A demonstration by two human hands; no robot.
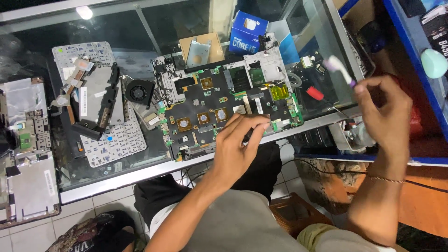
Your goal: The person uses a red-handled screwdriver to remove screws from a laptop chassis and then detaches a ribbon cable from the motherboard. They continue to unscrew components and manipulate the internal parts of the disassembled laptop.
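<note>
Glass-topped worktop (116, 179) over white floor tiles, crowded with laptop parts.

At nine o'clock from the board, far left: grey casing shells (28, 177), stacked. Next to them, a pale keyboard (116, 140) lying face up, with a dark heatsink assembly (95, 100) resting across it and a round black fan (139, 91) just beside that.

At centre: bare motherboard (205, 102), dark with green edges and gold-framed chips, flat on the glass. Left hand (235, 144) half curled over its near edge at six o'clock, fingertips pressed on the board; cannot tell whether the thumb hooks under the edge.

At twelve o'clock from the board: tan square pad (201, 49) carrying a metal bracket, then a blue cube-shaped carton (247, 32) with a white printed face, tilted on one corner. Small yellow patch (279, 92) stuck on the board's right part.

At three o'clock: red-handled screwdriver (322, 98) lying on the glass, untouched. Right hand (385, 116) raised well clear of the board, pinched shut on a slim white-and-purple tool (339, 69) pointing up and left. Far right, a rounded turquoise object (433, 63) on a blue shelf.

Seems a bracing-and-readying step: board steadied, tool held off it. Calls for bringing the tool tip over the chips with a steady board and a light touch.
</note>
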